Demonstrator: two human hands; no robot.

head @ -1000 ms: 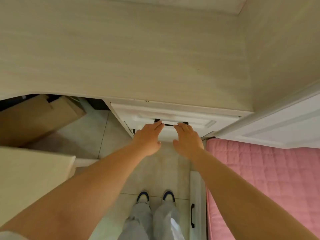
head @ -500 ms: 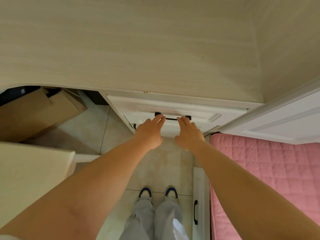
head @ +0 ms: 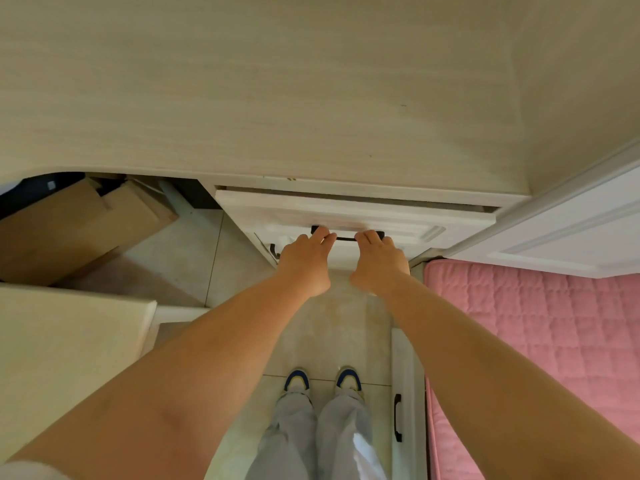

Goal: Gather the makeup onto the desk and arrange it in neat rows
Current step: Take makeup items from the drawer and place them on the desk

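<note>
No makeup shows anywhere in view. The pale wood desk top (head: 277, 98) is bare. Under its front edge, a white drawer (head: 436, 225) sits pulled out a little, with a dark gap along its top. My left hand (head: 304, 261) and my right hand (head: 379, 261) reach side by side to its black handle (head: 346, 238), fingertips hooked over the bar. What is inside the drawer is hidden.
Cardboard boxes (head: 69, 230) lie under the desk at the left. A pink quilted mattress (head: 536, 323) fills the right side, with a white panel with a black handle (head: 398, 422) beside it. A pale tabletop (head: 62, 358) juts in at lower left. My feet stand on floor tiles.
The drawer has slid out slightly from under the desk, opening a gap along its top. Both hands stayed on the handle.
</note>
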